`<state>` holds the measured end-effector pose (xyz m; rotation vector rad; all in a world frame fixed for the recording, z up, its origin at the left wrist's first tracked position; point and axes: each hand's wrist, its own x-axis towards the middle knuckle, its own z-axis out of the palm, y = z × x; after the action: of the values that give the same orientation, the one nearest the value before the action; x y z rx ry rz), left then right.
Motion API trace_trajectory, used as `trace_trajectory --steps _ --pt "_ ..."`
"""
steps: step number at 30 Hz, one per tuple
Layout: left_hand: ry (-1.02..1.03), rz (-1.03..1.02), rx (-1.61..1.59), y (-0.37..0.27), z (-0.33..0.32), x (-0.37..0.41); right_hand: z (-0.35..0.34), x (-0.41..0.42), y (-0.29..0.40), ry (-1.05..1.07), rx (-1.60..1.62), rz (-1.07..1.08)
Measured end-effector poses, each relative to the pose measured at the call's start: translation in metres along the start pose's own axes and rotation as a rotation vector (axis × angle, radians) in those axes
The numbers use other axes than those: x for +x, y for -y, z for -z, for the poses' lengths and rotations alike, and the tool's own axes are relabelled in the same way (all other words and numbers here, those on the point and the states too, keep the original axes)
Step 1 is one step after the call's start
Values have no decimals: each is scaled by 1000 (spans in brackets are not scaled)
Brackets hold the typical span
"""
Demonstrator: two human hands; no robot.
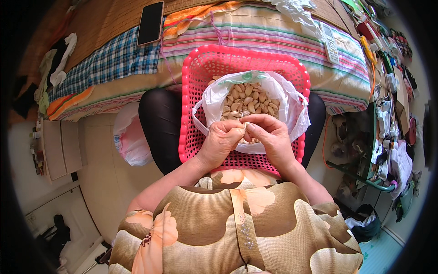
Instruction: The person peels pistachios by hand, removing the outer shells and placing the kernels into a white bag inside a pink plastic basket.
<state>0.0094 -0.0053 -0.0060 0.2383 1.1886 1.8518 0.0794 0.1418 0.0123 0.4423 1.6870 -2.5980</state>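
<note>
Just above the near rim of a white plastic bag (208, 102), both my hands meet fingertip to fingertip. Between them is a small pale garlic clove (246, 125), partly covered by the fingers. My left hand (221, 141) is curled, with thumb and forefinger at the clove's left side. My right hand (272, 135) pinches it from the right between thumb and fingers. Many tan, unpeeled garlic cloves (251, 97) fill the opened bag below. The bag sits inside a pink perforated plastic basket (192, 73), which rests on my lap. A few cloves lie outside the bag, at the basket's far left.
Ahead is a bed with a striped sheet (273, 41). On it are a smartphone (150, 23), a checked cloth (116, 56) and a white remote control (330, 44). A white plastic bag (128, 137) stands on the floor at left. A cluttered rack (386, 137) is at right.
</note>
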Motion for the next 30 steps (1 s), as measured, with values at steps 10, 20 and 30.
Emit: trace_trajectory --steps 10,20,30 --pt "-79 -99 43 -40 21 -23 23 8 -1 -234 388 -110" --pt "-969 -30 1188 -50 266 -107 19 11 -4 -201 333 -80" --pt "-888 562 1573 2 297 -106 20 9 -3 -201 286 -51"
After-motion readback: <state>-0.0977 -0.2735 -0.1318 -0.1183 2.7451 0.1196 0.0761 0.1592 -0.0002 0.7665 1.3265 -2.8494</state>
